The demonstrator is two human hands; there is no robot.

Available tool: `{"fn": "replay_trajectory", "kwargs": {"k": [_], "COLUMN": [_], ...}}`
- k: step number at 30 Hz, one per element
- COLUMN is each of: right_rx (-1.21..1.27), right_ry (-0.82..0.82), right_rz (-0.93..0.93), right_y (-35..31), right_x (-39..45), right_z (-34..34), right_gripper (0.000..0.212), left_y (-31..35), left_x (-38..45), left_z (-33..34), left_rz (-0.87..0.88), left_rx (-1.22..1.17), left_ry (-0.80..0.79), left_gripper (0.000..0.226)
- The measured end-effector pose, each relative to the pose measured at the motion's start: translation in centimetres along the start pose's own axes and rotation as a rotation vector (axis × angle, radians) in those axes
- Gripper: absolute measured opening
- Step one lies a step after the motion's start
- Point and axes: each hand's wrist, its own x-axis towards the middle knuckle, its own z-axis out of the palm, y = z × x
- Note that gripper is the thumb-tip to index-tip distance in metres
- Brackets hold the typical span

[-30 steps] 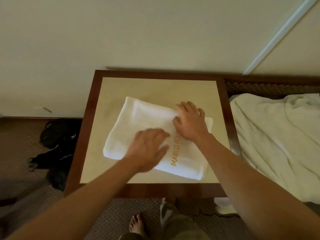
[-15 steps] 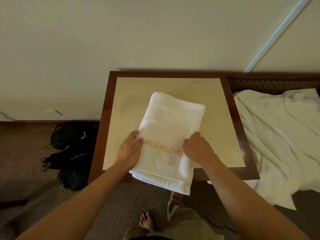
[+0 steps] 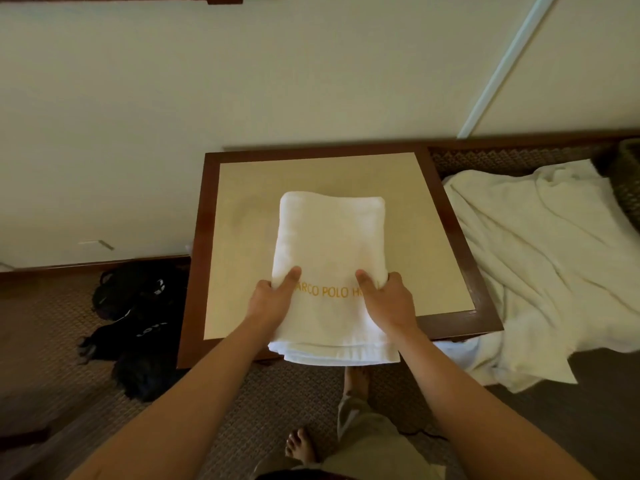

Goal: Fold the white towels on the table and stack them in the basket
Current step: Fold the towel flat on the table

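I note folded towel (image 3: 330, 258) overhanging worktop (image 3: 446, 237) near edge | left hand (image 3: 273, 301), right hand (image 3: 388, 301) grip its sides, thumbs on top | fingers underneath, apparently curled.

A folded white towel (image 3: 330, 251) with gold "POLO" lettering lies lengthwise on the wood-framed worktop (image 3: 446, 233), its near end overhanging the worktop's front edge. The left hand (image 3: 272, 301) grips the towel's left side and the right hand (image 3: 388, 301) its right side, thumbs on top. Right of the worktop lies a rumpled white towel (image 3: 540, 268); left of it, dark bags (image 3: 135, 317) on the carpet.
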Motion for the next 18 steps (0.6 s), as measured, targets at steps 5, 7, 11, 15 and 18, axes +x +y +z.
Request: {"fn": "replay_trajectory", "kwargs": {"k": [5,7,11,15,18], "right_rx": [-0.098,-0.093,-0.016,0.243,0.387], "right_ry": [0.077,0.062,-0.008,-0.037,-0.052], "right_rz": [0.008,0.037,0.102,0.222,0.125], "right_y": [1.8,2.1,1.5,0.0,-0.3], "right_x": [0.1,0.3,2.1,4.7,5.5], "right_z": [-0.1,-0.1,-0.8,-1.5,-1.4], "right_gripper": [0.055,0.06,0.084,0.08,0.054], "left_y": [-2.0,-2.3,-0.8,2.0,2.9], "left_x": [-1.8,-2.2,-0.7,1.7,2.9], "left_z": [1.5,2.0,1.1,0.4,0.6], "left_rz": [0.19,0.207,0.11,0.07,0.046], "left_rx": [0.135,0.194,0.201,0.071,0.01], "left_ry": [0.123,0.167,0.139,0.123,0.073], "left_gripper": [0.064,0.07,0.064,0.069,0.073]}}
